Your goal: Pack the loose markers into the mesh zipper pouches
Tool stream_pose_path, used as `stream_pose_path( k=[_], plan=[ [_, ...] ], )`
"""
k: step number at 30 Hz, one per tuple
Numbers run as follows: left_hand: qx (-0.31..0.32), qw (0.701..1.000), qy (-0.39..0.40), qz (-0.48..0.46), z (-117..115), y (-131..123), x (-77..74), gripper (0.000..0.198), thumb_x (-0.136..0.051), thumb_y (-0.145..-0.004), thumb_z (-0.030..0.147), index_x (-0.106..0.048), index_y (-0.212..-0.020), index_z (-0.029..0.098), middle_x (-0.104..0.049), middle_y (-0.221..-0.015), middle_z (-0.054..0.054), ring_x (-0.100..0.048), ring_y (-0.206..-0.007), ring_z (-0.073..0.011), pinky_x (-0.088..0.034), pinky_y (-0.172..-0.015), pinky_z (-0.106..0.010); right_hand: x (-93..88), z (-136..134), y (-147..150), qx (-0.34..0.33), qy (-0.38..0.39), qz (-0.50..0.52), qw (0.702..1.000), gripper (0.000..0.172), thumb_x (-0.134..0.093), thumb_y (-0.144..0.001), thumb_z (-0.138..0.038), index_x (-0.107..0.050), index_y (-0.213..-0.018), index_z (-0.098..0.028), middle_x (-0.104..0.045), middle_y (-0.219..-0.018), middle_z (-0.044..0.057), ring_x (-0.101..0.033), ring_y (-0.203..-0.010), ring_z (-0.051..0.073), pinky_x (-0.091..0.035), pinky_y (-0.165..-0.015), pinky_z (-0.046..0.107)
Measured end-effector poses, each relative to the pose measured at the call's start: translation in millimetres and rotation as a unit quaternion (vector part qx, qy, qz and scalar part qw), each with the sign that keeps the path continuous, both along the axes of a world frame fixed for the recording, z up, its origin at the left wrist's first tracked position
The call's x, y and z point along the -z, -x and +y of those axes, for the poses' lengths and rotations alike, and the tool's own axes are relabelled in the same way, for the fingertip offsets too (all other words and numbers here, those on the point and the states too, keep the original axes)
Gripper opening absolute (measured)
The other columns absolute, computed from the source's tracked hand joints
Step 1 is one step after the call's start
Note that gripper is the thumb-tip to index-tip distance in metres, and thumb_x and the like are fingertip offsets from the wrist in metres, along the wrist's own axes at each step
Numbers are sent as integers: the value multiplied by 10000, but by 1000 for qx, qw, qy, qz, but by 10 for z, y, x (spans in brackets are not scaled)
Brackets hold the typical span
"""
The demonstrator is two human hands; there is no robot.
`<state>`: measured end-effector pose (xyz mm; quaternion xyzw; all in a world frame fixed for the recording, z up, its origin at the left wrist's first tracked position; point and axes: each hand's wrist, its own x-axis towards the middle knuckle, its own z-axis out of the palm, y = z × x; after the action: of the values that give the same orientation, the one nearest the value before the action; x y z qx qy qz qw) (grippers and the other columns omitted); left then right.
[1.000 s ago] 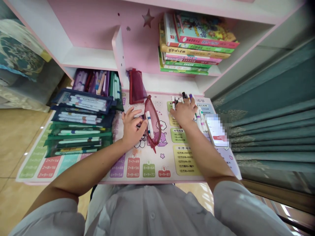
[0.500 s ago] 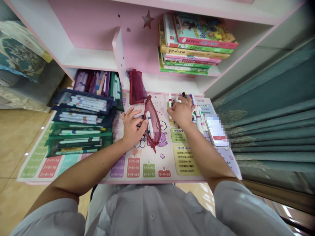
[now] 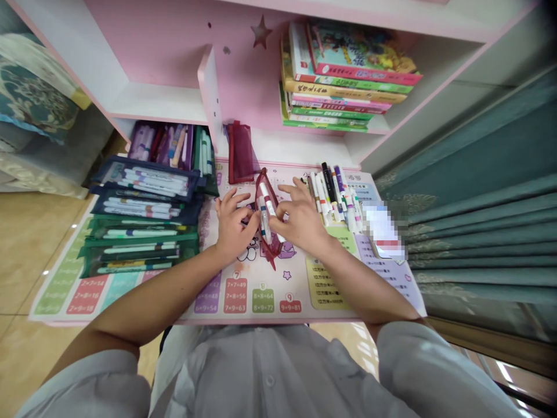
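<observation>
A dark red mesh zip pouch [image 3: 274,248] lies unzipped in the middle of the desk, with a white marker showing inside it. My left hand [image 3: 235,226] pinches the pouch's left edge between thumb and forefinger, its other fingers spread. Over the pouch opening, my right hand [image 3: 304,220] grips a white marker [image 3: 266,196] with a dark red band; its lower end is partly behind my fingers. Loose markers [image 3: 322,194], mostly white-barrelled, lie in a pile to the right of that hand.
Blue mesh pouches [image 3: 143,184] and green mesh pouches [image 3: 139,249] holding markers lie on the left. Another red pouch [image 3: 241,154] lies flat at the back. A phone [image 3: 385,232] rests at the right, near a curtain [image 3: 478,191]. Books [image 3: 343,87] are stacked on the shelf.
My right hand has come left from the marker pile to the pouch, bringing a white marker. My left hand stays at the pouch's edge.
</observation>
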<state>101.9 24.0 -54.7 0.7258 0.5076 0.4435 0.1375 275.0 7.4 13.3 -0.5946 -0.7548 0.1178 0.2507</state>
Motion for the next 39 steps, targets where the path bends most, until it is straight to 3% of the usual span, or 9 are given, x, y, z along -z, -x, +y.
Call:
stream_pose_path(
  k=[6,14,18,21,24,27,33,39],
  plan=[
    [1,1000,-9,0,11,-2,9,271,-635,-879,301,-576,-630,213,-702,-1185,-51,-498,-1347,-330,-261,-1150,-625,124,14,97,-8,65,-15,998,234,-661,-787,-271,-631,-568,-193,-604,-1364,135,-321,-1475,399,-286,-1149,685],
    [-4,1000,-1,9,0,-7,-1,277,-633,-885,308,-566,-632,219,-702,-1199,-42,-482,-1365,-313,-265,-1162,-617,157,63,93,-2,144,-72,987,177,-669,-821,-311,-732,-731,-173,-565,-1384,178,-267,-1492,420,-275,-1154,680],
    [1,1000,-13,7,9,-5,12,283,-621,-894,317,-565,-635,218,-704,-1193,-46,-490,-1357,-312,-274,-1152,-614,179,69,93,4,154,-73,985,154,-700,-804,-324,-741,-764,-181,-574,-1380,162,-262,-1494,427,-272,-1157,679],
    [1,1000,-30,2,15,1,26,299,-614,-901,326,-569,-629,213,-710,-1176,-53,-505,-1342,-321,-292,-1132,-620,189,107,36,16,113,-23,993,129,-706,-789,-315,-730,-745,-197,-607,-1349,132,-354,-1452,400,-307,-1152,652],
    [1,999,-39,0,15,8,37,313,-613,-908,339,-576,-624,212,-714,-1170,-54,-510,-1337,-322,-301,-1123,-619,188,203,-105,58,16,36,998,134,-664,-810,-306,-711,-728,-210,-634,-1316,101,-429,-1403,359,-332,-1156,607],
    [1,999,-35,3,13,12,44,322,-611,-914,349,-579,-624,214,-712,-1176,-50,-508,-1339,-318,-291,-1129,-618,202,348,-296,130,-37,31,990,139,-621,-823,-304,-712,-779,-209,-612,-1336,112,-402,-1415,356,-321,-1154,615],
    [-2,1000,-29,-1,10,7,42,347,-595,-927,368,-558,-618,215,-704,-1175,-49,-488,-1354,-311,-275,-1150,-609,330,601,-581,251,27,-96,963,205,-620,-804,-327,-734,-852,-164,-461,-1507,149,-200,-1491,425,-262,-1125,689],
    [-4,999,-31,10,14,11,41,323,-604,-916,358,-571,-629,214,-707,-1174,-45,-498,-1342,-311,-293,-1137,-606,449,658,-631,260,88,-193,942,348,-576,-835,-390,-763,-965,-127,-462,-1493,192,-191,-1481,441,-252,-1115,676]
  ],
)
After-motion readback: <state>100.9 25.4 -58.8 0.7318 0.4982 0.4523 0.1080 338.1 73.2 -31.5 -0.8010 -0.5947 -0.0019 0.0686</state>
